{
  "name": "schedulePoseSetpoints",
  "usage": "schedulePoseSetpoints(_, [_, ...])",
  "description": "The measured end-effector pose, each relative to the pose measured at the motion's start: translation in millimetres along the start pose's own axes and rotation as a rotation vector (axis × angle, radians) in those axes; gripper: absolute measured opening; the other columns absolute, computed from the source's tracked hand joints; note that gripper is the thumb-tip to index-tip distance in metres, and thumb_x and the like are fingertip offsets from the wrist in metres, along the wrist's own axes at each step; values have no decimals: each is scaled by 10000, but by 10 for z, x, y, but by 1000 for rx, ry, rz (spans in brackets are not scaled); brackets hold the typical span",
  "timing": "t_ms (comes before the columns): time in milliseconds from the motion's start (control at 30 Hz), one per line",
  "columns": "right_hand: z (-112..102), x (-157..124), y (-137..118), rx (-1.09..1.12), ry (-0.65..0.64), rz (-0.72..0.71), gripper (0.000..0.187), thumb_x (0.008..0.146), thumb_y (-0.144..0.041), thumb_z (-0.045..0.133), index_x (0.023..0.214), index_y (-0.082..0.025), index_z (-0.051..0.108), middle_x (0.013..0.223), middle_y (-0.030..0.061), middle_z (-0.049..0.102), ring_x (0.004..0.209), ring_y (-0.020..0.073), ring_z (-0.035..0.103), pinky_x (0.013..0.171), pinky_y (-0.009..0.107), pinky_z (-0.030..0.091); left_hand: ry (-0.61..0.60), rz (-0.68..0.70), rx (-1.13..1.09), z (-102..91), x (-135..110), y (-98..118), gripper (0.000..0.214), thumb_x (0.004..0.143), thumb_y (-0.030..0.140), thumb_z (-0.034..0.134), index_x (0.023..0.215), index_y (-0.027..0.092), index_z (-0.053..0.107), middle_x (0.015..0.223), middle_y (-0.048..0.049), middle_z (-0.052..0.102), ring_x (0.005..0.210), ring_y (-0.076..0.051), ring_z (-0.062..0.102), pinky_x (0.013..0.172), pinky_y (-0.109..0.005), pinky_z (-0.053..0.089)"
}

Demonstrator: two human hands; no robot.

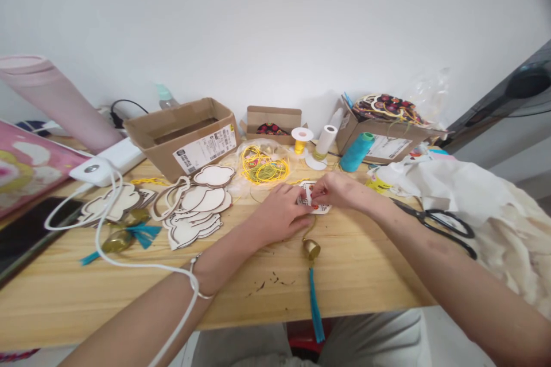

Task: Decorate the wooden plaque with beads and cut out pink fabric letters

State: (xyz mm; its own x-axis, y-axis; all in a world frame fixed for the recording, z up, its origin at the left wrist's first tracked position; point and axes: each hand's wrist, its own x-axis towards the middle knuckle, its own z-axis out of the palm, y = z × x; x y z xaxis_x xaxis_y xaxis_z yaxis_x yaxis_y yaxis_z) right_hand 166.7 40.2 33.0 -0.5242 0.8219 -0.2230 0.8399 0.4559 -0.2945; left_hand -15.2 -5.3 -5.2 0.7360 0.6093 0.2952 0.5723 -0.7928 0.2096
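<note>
My left hand point(282, 212) and my right hand point(338, 190) meet over a small white cut-out ornament point(310, 199) lying on the wooden table point(365, 264). Both hands have their fingers pinched on the ornament. A gold bell point(310, 249) hangs from it on a thin cord, and a blue tassel point(316, 305) trails from the bell over the table's front edge. A thin bracelet sits on my left wrist, and a white cable point(107, 223) loops past it.
A pile of cloud-shaped cut-outs point(196, 206) lies at the left, with another bell and blue tassel point(124, 236). Yellow cord bundle point(263, 169), thread spools point(357, 152), cardboard boxes point(185, 135), black scissors point(443, 223) and white cloth point(495, 206) lie around.
</note>
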Motion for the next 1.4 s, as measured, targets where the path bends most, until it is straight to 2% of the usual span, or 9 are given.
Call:
schedulePoseSetpoints(200, [14, 16, -11, 3, -10, -5, 127, 646, -184, 581, 664, -180, 707, 488, -41, 562, 465, 60, 432, 440, 174, 261, 5, -3, 20, -10, 3, 24, 278, 827, 369, 451, 990, 237, 634, 1036, -73, 532, 934, -210, 453, 823, -378, 351])
schedulePoseSetpoints(433, [5, 15, 26, 51, -23, -24, 104, 660, -235, 623, 689, -181, 707, 537, -35, 594, 493, 63, 465, 447, 162, 276, 7, -1, -1, -2, 5, 15, 288, 827, 369, 449, 1024, 250, 623, 1050, -70, 525, 928, -206, 457, 823, -379, 350])
schedulePoseSetpoints(667, [11, 5, -35, -16, -18, -33, 122, 656, -154, 576, 639, -166, 696, 483, -39, 547, 460, 58, 423, 434, 165, 260, 9, -17, -7, -2, 2, 23, 285, 823, 368, 457, 1007, 244, 635, 1045, -75, 529, 931, -209, 460, 827, -382, 354])
schedulePoseSetpoints(900, [1, -16, -87, -52, -6, -53, 143, 665, -116, 560, 643, -153, 697, 528, -18, 591, 492, 64, 446, 466, 170, 271, 12, -19, -7, 1, 1, 35, 281, 815, 380, 471, 1006, 254, 635, 1022, -70, 530, 928, -206, 465, 823, -380, 355])
schedulePoseSetpoints(1133, [24, -29, -42, -39, 24, -64, 137, 699, -160, 572, 692, -160, 709, 597, 6, 647, 537, 81, 497, 491, 178, 289, 20, -21, -13, -19, -6, 49, 270, 808, 360, 485, 1005, 253, 635, 1026, -69, 533, 929, -205, 473, 827, -378, 357])
schedulePoseSetpoints(1400, [-23, -19, 28, 33, -15, -133, 119, 691, -158, 602, 723, -172, 716, 621, -16, 661, 537, 71, 527, 495, 156, 320, 29, -1, -32, 10, -10, 7, 331, 790, 396, 502, 1075, 258, 598, 1021, -69, 523, 913, -205, 466, 823, -369, 362])
